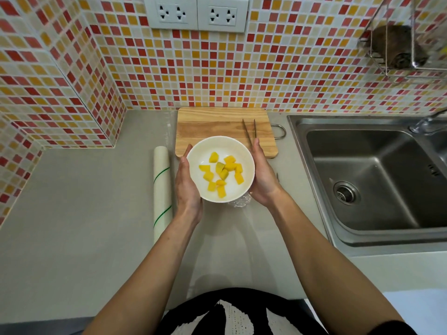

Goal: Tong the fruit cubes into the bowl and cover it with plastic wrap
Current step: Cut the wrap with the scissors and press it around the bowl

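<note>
Both hands — left hand [187, 187], right hand [262, 176] — cupped around white bowl [205, 151], yellow fruit cubes [221, 174] inside

I see a tile wall [217, 76] with plugs [197, 13] past the hands, a grey counter [72, 213] under them, a sink [377, 180] right.

A wooden cutting board [217, 122] lies flat on the gray counter [72, 226], pushed up against the back wall. It has a little metal loop handle [280, 131] on its right side. To the right of the board is a shiny metal sink [377, 180] with a round drain [346, 193] in the bottom. The wall is covered in small square tiles [290, 68] — red, orange and cream. Two white power outlets [197, 13] sit high on the wall. A wire rack [408, 44] hangs at the top right — something dark sits in it.
</note>
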